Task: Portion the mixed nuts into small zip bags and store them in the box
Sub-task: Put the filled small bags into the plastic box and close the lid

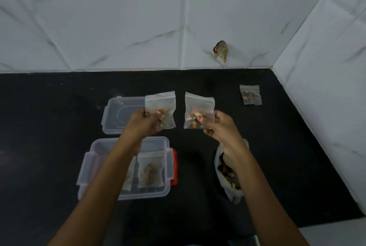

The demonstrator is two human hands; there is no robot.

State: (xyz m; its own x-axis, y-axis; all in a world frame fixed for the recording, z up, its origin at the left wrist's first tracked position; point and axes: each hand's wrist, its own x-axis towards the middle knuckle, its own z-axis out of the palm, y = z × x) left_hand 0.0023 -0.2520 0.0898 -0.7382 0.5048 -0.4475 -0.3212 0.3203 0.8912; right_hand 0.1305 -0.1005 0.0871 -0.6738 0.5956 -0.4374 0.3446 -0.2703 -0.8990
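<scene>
A small square zip bag of crinkled clear plastic, nuts at its bottom, was pinched in the left hand, and a second zip bag likewise in the right hand, both held above the black counter. Filled bags were laid flat in the rectangular translucent box.

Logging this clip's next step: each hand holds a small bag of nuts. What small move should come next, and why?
Probably lower the left hand and drop its zip bag into the open box below that arm, which already holds a filled bag. The right hand pinches a second bag that could follow. Whether they are sealed cannot be told.
</scene>
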